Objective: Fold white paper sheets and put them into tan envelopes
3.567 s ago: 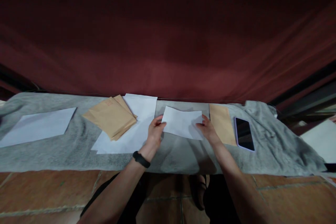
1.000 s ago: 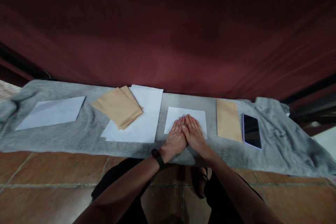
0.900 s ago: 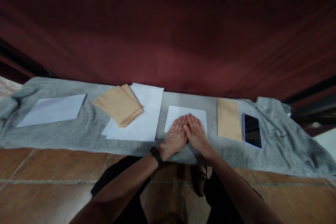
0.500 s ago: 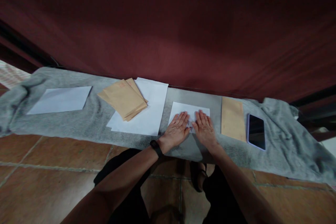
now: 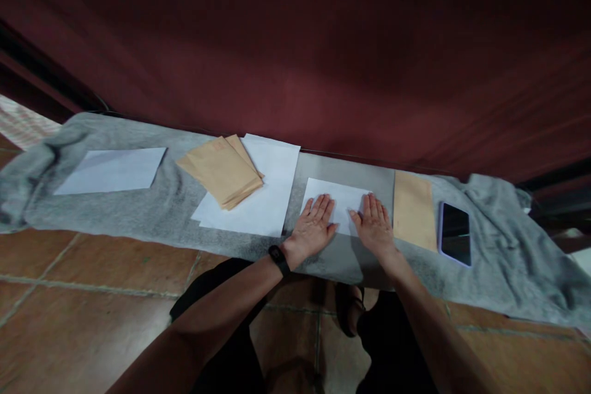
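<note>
Nearest the body, the left hand (image 5: 311,232) and right hand (image 5: 375,232) rest on a white sheet (image 5: 344,196), set centrally on a grey surface (image 5: 175,212), apparently so that both palms bear on it evenly. Each is open and palm down, fingers extended and slightly parted, thumbs turned inward, nothing gripped. Beyond the right hand lie a brown envelope (image 5: 414,209) and, just beside it, a phone (image 5: 455,234); leftward, an envelope stack (image 5: 224,169) overlies white papers (image 5: 263,220), perhaps weighing them down. A dark red backdrop (image 5: 295,92) rises behind.
</note>
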Motion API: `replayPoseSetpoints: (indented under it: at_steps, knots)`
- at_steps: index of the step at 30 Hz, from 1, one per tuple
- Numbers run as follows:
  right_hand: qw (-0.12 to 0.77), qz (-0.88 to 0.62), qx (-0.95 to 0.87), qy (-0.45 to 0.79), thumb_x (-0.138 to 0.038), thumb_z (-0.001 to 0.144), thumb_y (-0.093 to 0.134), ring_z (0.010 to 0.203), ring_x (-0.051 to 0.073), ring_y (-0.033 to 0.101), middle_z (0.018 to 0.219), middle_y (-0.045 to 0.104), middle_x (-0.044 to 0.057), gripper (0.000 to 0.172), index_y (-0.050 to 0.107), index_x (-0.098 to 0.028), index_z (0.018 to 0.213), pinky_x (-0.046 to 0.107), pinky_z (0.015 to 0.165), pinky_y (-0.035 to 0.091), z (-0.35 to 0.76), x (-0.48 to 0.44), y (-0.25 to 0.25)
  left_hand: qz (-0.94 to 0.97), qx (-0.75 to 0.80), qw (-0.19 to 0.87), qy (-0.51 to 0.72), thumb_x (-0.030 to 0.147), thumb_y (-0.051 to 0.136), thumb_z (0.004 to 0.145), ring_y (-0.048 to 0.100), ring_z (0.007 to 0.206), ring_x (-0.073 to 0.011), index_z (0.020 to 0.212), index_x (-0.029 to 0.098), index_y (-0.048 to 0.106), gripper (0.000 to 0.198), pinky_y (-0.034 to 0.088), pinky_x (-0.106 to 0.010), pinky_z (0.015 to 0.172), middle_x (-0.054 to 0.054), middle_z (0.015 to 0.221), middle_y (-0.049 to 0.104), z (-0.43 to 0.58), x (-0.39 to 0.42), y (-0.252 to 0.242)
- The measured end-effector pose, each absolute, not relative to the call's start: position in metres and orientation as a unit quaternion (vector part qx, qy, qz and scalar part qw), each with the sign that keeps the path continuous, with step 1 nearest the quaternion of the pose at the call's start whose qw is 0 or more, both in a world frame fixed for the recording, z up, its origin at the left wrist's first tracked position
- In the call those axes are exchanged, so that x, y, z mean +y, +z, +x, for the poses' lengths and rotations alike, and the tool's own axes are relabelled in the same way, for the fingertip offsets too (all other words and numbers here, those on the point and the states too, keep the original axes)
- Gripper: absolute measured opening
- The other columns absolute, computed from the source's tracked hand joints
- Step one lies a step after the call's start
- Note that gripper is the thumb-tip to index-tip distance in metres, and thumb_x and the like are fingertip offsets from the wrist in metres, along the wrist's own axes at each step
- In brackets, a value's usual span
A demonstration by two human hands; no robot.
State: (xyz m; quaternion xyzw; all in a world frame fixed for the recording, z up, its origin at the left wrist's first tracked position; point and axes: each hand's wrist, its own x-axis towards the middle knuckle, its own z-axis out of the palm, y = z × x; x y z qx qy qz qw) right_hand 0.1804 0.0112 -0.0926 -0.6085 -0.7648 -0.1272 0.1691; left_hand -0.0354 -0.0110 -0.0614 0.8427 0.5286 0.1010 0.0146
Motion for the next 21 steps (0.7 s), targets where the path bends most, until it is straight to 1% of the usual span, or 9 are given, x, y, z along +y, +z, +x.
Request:
replayPoseSetpoints:
  at_steps: [4,6,8,10,12,14,17,21]
  knots:
    - [0.181,-0.634,-0.74,-0.133,-0.051,0.106,0.031,0.139,0.038,0.048,0.149,0.05,0.032,0.071,0.044,0.005,0.149,0.055,0.114,0.038,0.185,0.013,-0.091,0.843,0.528,0.025,0.1,0.046,0.035,0.105,0.022,0.156,-0.0268,0.157,0.009,0.034,0.064,0.018,-0.049,0.128,-0.015,0.167,0.029,-0.037,-0.01,-0.059]
    - [0.182,-0.648,-0.73,-0.122,-0.049,0.107,0.031,0.141,0.039,0.046,0.15,0.048,0.032,0.069,0.046,0.005,0.147,0.057,0.115,0.036,0.184,0.015,-0.087,0.843,0.527,0.035,0.104,0.044,0.033,0.106,0.025,0.156,-0.0263,0.156,0.009,0.036,0.061,0.019,-0.049,0.128,-0.015,0.165,0.033,-0.037,-0.008,-0.057]
    - [0.178,-0.647,-0.735,-0.094,-0.046,0.107,0.029,0.146,0.038,0.041,0.155,0.044,0.03,0.067,0.043,0.003,0.15,0.057,0.117,0.033,0.178,0.015,-0.082,0.84,0.529,0.045,0.116,0.04,0.031,0.106,0.028,0.154,-0.0254,0.155,0.009,0.038,0.058,0.021,-0.048,0.128,-0.015,0.163,0.038,-0.037,-0.005,-0.054]
    - [0.17,-0.628,-0.757,-0.05,-0.045,0.108,0.025,0.15,0.034,0.035,0.161,0.038,0.025,0.065,0.036,-0.002,0.156,0.056,0.12,0.03,0.166,0.015,-0.077,0.834,0.532,0.052,0.135,0.035,0.029,0.106,0.03,0.154,-0.0245,0.154,0.009,0.039,0.056,0.024,-0.046,0.127,-0.015,0.162,0.04,-0.035,-0.001,-0.052]
    - [0.167,-0.607,-0.777,-0.002,-0.042,0.108,0.02,0.153,0.029,0.03,0.164,0.035,0.019,0.062,0.031,-0.008,0.159,0.053,0.122,0.029,0.151,0.015,-0.073,0.834,0.528,0.054,0.15,0.031,0.027,0.105,0.029,0.154,-0.0234,0.155,0.008,0.038,0.056,0.024,-0.044,0.128,-0.015,0.162,0.039,-0.032,0.004,-0.051]
    - [0.158,-0.574,-0.803,0.03,-0.038,0.109,0.017,0.155,0.026,0.027,0.165,0.034,0.015,0.059,0.034,-0.011,0.159,0.05,0.124,0.027,0.137,0.015,-0.071,0.837,0.522,0.052,0.153,0.027,0.027,0.104,0.026,0.155,-0.023,0.156,0.008,0.036,0.056,0.023,-0.044,0.128,-0.014,0.164,0.036,-0.028,0.008,-0.052]
    - [0.143,-0.559,-0.815,0.042,-0.035,0.109,0.018,0.154,0.025,0.028,0.163,0.038,0.014,0.058,0.041,-0.011,0.156,0.048,0.125,0.025,0.127,0.018,-0.07,0.837,0.527,0.049,0.135,0.024,0.029,0.102,0.024,0.156,-0.0244,0.156,0.007,0.035,0.057,0.022,-0.047,0.128,-0.015,0.164,0.035,-0.023,0.014,-0.055]
    - [0.13,-0.58,-0.804,0.025,-0.037,0.109,0.023,0.153,0.028,0.03,0.163,0.037,0.017,0.057,0.041,-0.008,0.155,0.05,0.125,0.025,0.131,0.025,-0.072,0.831,0.542,0.041,0.116,0.026,0.03,0.102,0.024,0.156,-0.026,0.155,0.006,0.036,0.057,0.021,-0.05,0.128,-0.016,0.163,0.036,-0.022,0.023,-0.058]
